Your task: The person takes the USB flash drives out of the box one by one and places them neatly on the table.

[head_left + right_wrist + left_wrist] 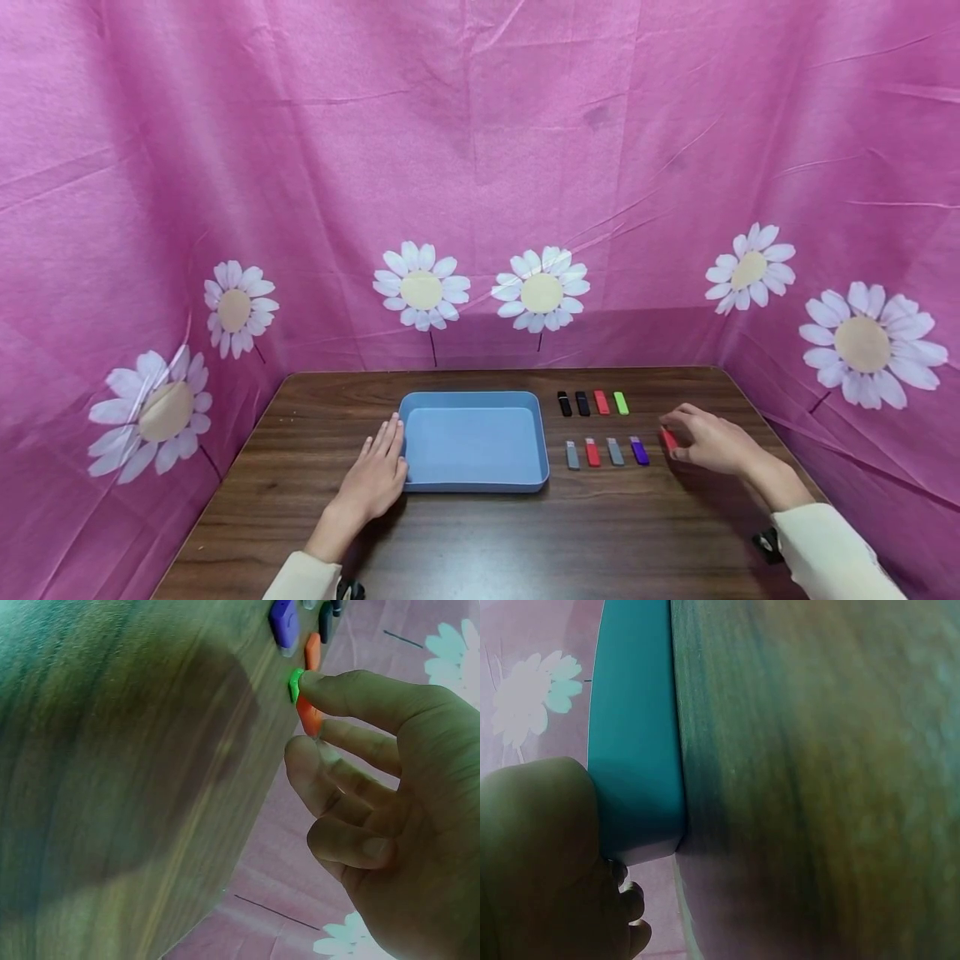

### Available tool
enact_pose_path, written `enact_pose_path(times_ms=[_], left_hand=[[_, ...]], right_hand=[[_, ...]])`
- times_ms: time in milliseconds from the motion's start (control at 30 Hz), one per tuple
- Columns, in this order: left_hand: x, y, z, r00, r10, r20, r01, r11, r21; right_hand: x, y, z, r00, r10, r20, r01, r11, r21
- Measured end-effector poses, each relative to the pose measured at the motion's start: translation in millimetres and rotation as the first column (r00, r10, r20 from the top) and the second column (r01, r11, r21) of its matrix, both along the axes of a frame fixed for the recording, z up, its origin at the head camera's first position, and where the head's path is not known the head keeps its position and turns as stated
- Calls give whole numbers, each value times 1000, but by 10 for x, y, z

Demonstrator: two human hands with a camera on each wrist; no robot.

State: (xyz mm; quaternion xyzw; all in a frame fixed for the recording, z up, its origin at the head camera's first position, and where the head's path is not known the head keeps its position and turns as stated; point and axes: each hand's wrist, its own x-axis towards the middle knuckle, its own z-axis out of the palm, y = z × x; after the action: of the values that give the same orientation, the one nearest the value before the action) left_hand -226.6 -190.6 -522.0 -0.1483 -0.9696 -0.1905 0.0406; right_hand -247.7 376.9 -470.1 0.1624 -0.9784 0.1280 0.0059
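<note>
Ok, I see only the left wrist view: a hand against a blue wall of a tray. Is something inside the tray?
Observer: No, the head view shows the blue tray with nothing in it.
Operator: And where is the other hand?
Observer: The right hand is to the right of the tray, and its fingertips pinch a red stick low over the table.
Operator: Are there more sticks?
Observer: Yes, eight more sticks lie in two rows between the tray and that hand.
</note>
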Motion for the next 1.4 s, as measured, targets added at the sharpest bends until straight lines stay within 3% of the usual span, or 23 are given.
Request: enact_pose_path(times_ms=[333,500,667,933,1200,1400], left_hand=[[22,13,85,1000,0,25,-1,1000,23],[18,10,63,1000,-7,6,7,999,35],[18,18,53,1000,-6,2,6,1000,28],[-3,22,73,998,10,61,-8,1000,-22],[5,13,65,1000,-3,24,3,1000,6],[-2,11,108,997,4,82,-3,1000,-17]], right_hand=[[-28,37,-172,1000,28,4,-28,999,-21],[-35,17,-238,999,24,23,-23,999,-32],[-16,-3,-240,998,26,53,-24,999,-37],[-14,20,-262,996,1,87,1,1000,-26],[-25,33,-289,998,2,65,-1,1000,-22],[5,25,-245,998,-19,66,22,999,-34]])
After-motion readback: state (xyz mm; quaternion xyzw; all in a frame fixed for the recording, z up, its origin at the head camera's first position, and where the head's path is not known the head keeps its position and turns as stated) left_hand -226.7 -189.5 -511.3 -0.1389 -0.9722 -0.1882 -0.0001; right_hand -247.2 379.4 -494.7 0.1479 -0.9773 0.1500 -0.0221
